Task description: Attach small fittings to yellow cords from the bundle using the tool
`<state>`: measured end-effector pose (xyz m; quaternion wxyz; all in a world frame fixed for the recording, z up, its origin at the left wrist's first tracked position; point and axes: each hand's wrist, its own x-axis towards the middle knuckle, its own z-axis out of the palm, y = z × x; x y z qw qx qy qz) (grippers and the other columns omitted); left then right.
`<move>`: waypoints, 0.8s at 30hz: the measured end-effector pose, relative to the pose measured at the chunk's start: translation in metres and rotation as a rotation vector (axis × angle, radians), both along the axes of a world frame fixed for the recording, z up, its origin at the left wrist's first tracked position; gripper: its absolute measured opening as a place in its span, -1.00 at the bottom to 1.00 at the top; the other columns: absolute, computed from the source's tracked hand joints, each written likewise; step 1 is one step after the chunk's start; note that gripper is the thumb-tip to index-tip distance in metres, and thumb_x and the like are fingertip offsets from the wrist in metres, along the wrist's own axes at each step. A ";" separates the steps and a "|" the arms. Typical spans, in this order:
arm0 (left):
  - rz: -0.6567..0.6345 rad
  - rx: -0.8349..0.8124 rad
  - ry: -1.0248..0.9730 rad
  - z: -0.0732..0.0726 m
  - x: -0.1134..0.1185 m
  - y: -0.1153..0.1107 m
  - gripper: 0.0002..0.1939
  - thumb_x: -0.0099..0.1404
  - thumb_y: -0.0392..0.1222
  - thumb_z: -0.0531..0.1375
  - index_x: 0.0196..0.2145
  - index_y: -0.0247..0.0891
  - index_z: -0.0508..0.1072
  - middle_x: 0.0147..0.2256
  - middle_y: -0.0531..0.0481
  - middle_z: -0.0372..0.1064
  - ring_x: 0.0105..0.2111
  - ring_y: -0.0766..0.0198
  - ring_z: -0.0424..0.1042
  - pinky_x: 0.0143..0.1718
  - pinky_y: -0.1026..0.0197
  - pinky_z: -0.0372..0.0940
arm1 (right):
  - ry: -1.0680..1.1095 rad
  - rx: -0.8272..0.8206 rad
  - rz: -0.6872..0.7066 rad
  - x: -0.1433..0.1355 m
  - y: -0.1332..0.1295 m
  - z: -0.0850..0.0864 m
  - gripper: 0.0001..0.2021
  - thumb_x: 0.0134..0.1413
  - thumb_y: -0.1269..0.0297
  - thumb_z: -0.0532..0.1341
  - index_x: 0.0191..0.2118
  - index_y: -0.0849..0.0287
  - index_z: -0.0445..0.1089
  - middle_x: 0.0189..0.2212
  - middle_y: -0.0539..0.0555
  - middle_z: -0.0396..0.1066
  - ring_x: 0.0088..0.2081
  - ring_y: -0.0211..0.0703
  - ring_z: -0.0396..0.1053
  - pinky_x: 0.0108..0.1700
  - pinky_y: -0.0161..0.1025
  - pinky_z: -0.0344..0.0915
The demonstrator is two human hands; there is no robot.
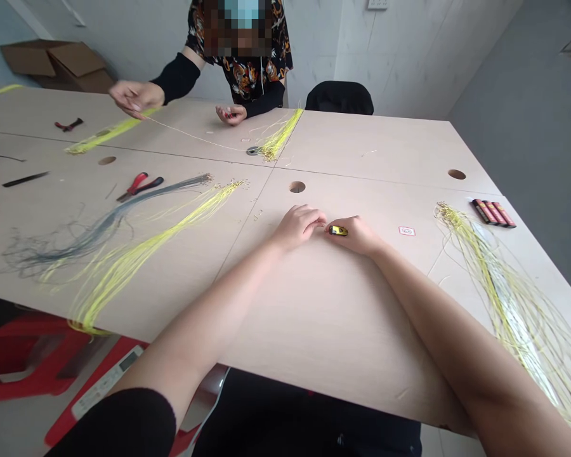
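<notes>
My left hand (299,227) is above the middle of the table, its thumb and fingers pinched together. What it pinches is too small to make out. Just to its right, my right hand (361,235) is closed around a small yellow-and-black object (339,231), whose end points at the left fingertips. The two hands are nearly touching. Several tiny gold hooks (258,214) lie loose left of my left hand. A bundle of yellow lines (171,231) with gold hooks at its tip is further left, beside a bundle of grey lines (124,212).
Red-handled pliers (140,184) lie at left. At right are more hooked yellow lines (485,266), red-and-black cylinders (493,213) and a small label (406,231). Across the table a co-worker's hand (137,98) pulls a thin line. A round hole (297,187) pierces the tabletop.
</notes>
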<state>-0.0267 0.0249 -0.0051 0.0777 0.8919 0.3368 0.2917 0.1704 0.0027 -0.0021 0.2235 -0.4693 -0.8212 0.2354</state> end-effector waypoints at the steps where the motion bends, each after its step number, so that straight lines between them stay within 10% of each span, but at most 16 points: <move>1: -0.003 -0.001 -0.001 0.000 0.000 0.000 -0.86 0.31 -0.32 0.05 -0.34 -0.23 0.40 -0.40 0.01 0.43 -0.31 0.25 0.36 -0.19 0.20 0.18 | -0.008 0.007 0.002 0.000 0.000 -0.001 -0.80 -0.01 0.26 0.13 -0.35 0.18 0.48 -0.45 0.05 0.46 -0.43 -0.23 0.28 -0.30 -0.30 0.13; 24: -0.098 -0.056 -0.059 0.004 0.001 -0.009 -0.92 0.24 -0.19 0.10 -0.35 -0.23 0.34 -0.42 0.05 0.40 -0.37 0.29 0.36 -0.25 0.24 0.18 | 0.211 -0.080 -0.012 0.004 0.001 0.004 -0.72 -0.04 0.14 0.13 -0.54 0.27 0.36 -0.62 -0.02 0.21 -0.52 -0.33 0.08 -0.43 -0.33 0.04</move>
